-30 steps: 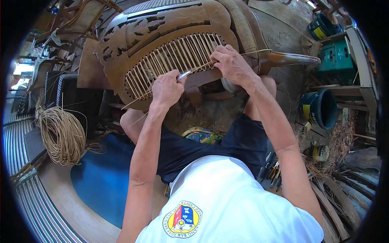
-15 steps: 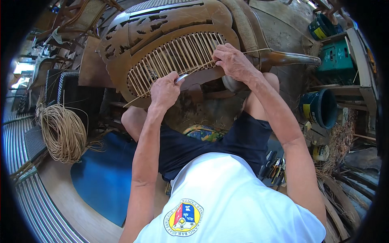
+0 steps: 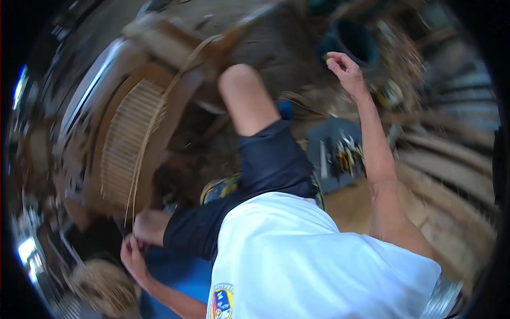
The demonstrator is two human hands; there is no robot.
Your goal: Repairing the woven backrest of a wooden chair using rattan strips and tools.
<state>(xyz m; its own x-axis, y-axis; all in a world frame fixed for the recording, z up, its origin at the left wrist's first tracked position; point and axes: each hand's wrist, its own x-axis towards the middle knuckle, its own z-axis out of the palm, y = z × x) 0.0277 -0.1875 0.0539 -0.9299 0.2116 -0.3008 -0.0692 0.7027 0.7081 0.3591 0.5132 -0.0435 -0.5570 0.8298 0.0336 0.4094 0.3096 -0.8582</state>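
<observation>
The wooden chair frame (image 3: 175,114) is blurred and leans at the left, its oval opening strung with parallel cane strands (image 3: 127,141). A longer cane strand (image 3: 142,159) runs along the opening's near side and down past my left knee. At its lower end my left hand (image 3: 134,259) is closed, fingertips pinched on the strand. Out to the right, my right hand (image 3: 348,77) is raised in front of a dark bucket (image 3: 355,40). Its thumb and fingers are curled together; whatever they hold, if anything, is too small to tell. The metal tool seen earlier is in neither hand visibly.
Several hand tools (image 3: 345,154) lie on a dark mat (image 3: 321,133) beside my right thigh. A coil of cane (image 3: 103,284) sits at the lower left, near a blue sheet (image 3: 178,271). Long wooden pieces (image 3: 441,154) line the right side.
The view has swung to the right. My hands have parted: the right has left the chair and reached out to the right, while the left has moved down to the strand's end.
</observation>
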